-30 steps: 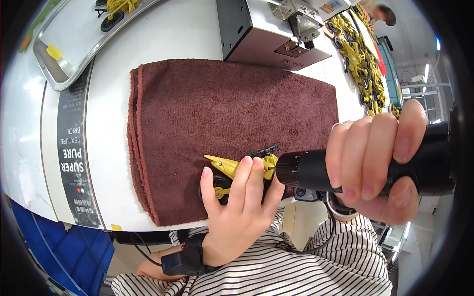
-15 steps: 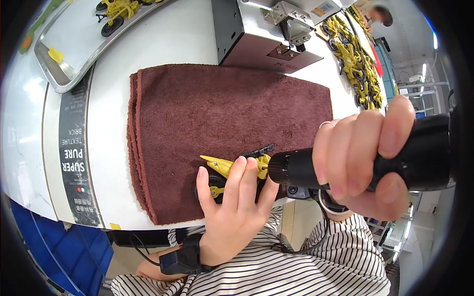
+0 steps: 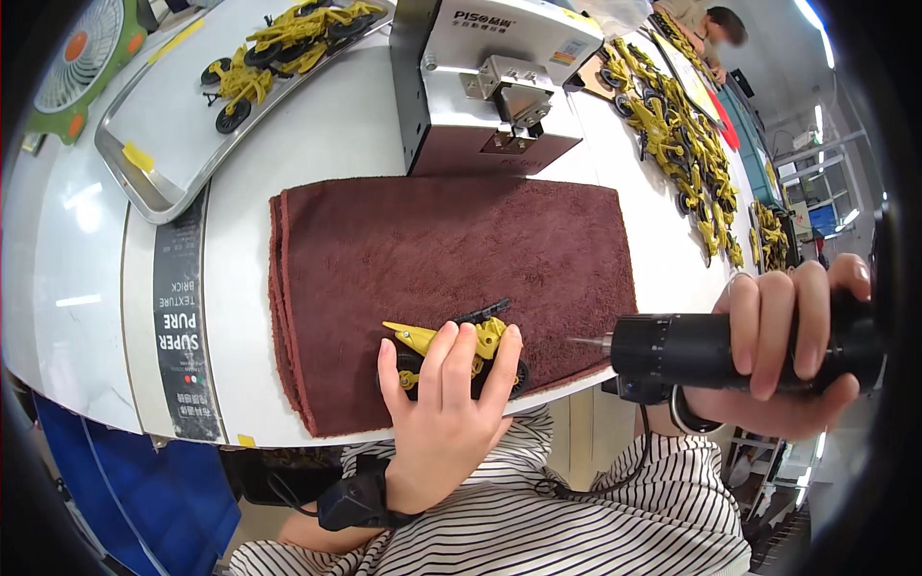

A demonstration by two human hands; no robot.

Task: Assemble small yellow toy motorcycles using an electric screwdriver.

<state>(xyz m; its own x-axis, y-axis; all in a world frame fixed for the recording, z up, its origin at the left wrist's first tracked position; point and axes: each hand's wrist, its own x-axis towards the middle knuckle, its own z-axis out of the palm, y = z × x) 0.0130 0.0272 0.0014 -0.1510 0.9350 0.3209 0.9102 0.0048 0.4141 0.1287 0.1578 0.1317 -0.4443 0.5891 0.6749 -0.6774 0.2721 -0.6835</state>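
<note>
the toy bike (image 3: 413, 338) lies on the brown towel (image 3: 432, 250), close to its lower edge, with the pointed yellow end to the left. i have the left hand (image 3: 447, 418) spread over it, fingers bent down around its body and holding it against the cloth; the hand hides much of it, so i can't see how it sits underneath.

the right hand (image 3: 776, 336) is wrapped around the black driver (image 3: 663, 348), off to the right. half a second ago the driver's nose was up against the bike's right end. now it stands well apart, and its thin bit (image 3: 588, 341) shows bare over the towel, pointing at the bike and touching nothing. i read that as a break in the driving: nothing is being turned now, though from here i can't tell whether a screw is fully seated. the left hand's hold looks unchanged.

farther out on the white table (image 3: 235, 298), a silver machine (image 3: 475, 48) stands just beyond the towel. more bikes lie in the metal tray (image 3: 192, 125) at upper left, and a long heap (image 3: 672, 144) of them runs along the right.
</note>
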